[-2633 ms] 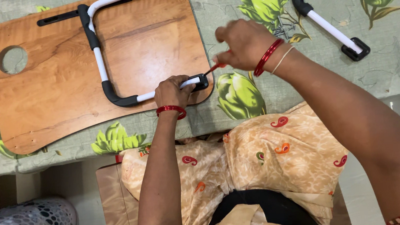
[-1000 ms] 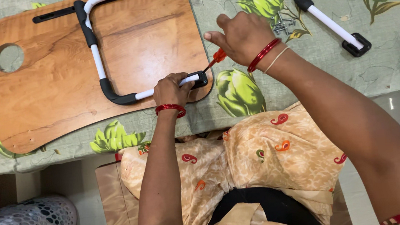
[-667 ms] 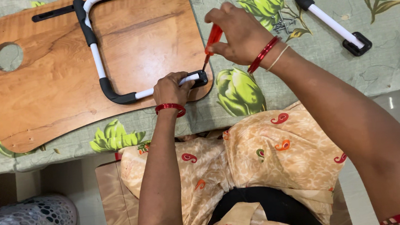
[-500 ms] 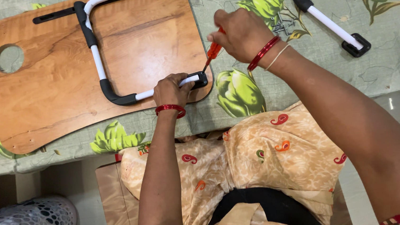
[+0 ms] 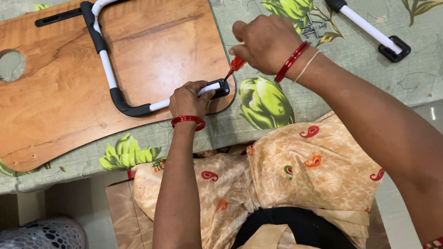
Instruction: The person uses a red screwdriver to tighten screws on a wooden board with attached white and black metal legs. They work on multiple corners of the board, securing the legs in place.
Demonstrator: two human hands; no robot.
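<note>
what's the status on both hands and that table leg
Left hand pinning the white metal leg tube on the wooden tray board. Right hand gripping the red-handled screwdriver, tip at the black end bracket. Nothing blocking.

Left hand [image 5: 189, 98] pressed the white tubular leg [image 5: 105, 65] against the wooden board [image 5: 51, 106]. Right hand [image 5: 265, 42] held a red-handled screwdriver [image 5: 236, 64], tip at the leg's black end bracket [image 5: 220, 87]. A second leg [image 5: 363, 23] lay well apart on the floral-clothed surface [image 5: 438, 70].
</note>
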